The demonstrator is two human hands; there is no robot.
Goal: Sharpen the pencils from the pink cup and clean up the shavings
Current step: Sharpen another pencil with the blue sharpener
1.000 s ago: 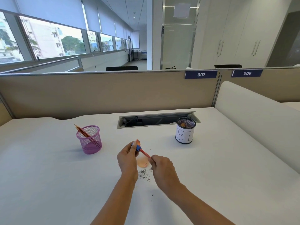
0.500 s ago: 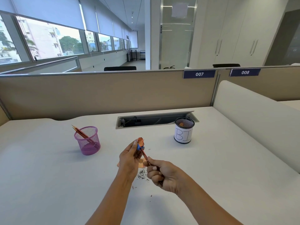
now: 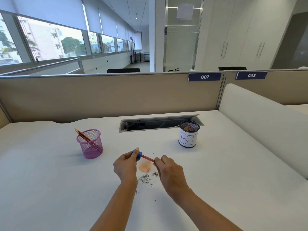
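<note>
White desk (image 3: 50, 189), centre: left hand (image 3: 125, 165) pinching blue sharpener (image 3: 137, 155); right hand (image 3: 168, 170) gripping red pencil (image 3: 148, 158), tip in sharpener. Beneath, between hands: orange shaving (image 3: 145, 167), grey flecks (image 3: 146, 177). Far left: pink cup (image 3: 90, 144), pencils leaning inside. Far right: labelled black mesh cup (image 3: 189, 135)
</note>
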